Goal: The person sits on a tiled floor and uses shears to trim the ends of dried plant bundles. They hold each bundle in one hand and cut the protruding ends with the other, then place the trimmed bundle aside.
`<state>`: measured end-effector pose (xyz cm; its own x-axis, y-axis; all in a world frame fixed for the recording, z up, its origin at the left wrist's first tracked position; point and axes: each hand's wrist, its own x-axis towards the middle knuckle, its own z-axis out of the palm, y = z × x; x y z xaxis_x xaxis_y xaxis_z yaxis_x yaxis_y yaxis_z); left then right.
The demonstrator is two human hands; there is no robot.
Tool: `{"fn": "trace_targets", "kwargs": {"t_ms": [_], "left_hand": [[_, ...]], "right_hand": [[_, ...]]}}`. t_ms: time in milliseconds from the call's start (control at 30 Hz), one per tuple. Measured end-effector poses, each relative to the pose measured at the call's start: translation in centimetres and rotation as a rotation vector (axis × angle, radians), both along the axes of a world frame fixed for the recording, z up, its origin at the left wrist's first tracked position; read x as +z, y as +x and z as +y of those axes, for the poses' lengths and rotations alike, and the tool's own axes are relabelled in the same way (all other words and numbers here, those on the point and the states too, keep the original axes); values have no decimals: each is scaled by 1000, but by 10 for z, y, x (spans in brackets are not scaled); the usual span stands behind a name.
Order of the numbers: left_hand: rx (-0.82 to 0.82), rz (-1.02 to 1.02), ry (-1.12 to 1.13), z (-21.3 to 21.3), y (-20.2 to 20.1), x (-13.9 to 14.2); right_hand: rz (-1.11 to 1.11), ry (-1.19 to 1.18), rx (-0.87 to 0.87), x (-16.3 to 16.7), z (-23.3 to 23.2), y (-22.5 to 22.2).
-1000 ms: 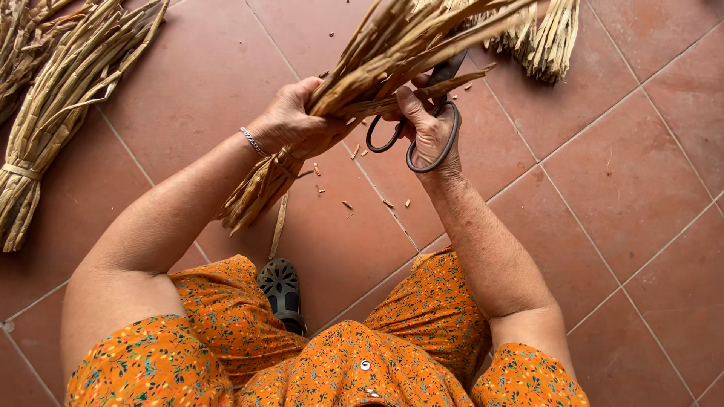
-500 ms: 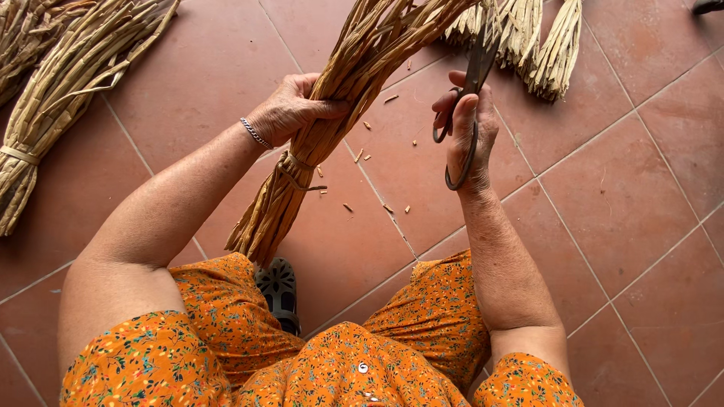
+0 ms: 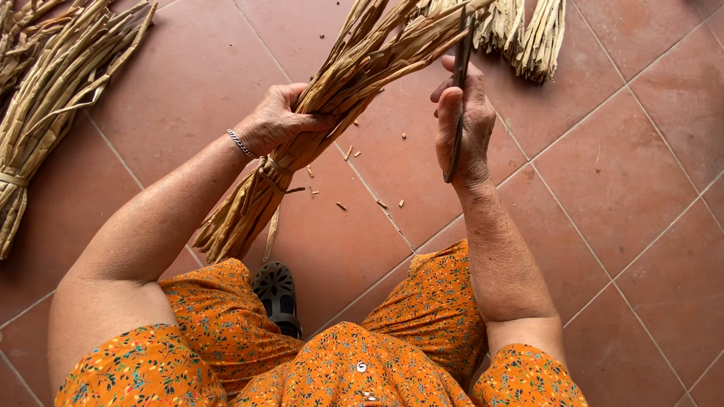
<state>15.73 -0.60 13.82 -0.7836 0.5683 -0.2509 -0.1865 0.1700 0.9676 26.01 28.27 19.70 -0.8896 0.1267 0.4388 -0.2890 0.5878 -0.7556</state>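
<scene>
Tiled floor [image 3: 626, 173] with clippings; left hand [image 3: 275, 120] clamps the tied bundle [image 3: 332, 98] above its binding, right hand [image 3: 464, 124] grips closed scissors [image 3: 457, 90] at the bundle's top — better to cut square, bundle held steady.

A red tile floor [image 3: 618, 188] carried a tied reed bundle [image 3: 53, 113] far left, another bundle [image 3: 532, 34] far right, and scattered scraps [image 3: 354, 177] between.
</scene>
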Motion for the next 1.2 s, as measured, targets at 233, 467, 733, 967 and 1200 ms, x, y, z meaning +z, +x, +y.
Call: {"fn": "trace_targets", "kwargs": {"t_ms": [233, 467, 733, 967, 1200], "left_hand": [[-7, -9, 19, 3, -1, 1], [37, -139, 35, -1, -4, -4], [14, -299, 172, -8, -10, -13], [-26, -217, 73, -5, -8, -14], [-34, -174, -12, -3, -7, -11]], "right_hand": [[52, 28, -28, -4, 1, -6], [-31, -189, -44, 0, 3, 2], [-90, -118, -57, -12, 9, -11], [-65, 43, -110, -17, 13, -16], [22, 131, -169, -19, 20, -19]]}}
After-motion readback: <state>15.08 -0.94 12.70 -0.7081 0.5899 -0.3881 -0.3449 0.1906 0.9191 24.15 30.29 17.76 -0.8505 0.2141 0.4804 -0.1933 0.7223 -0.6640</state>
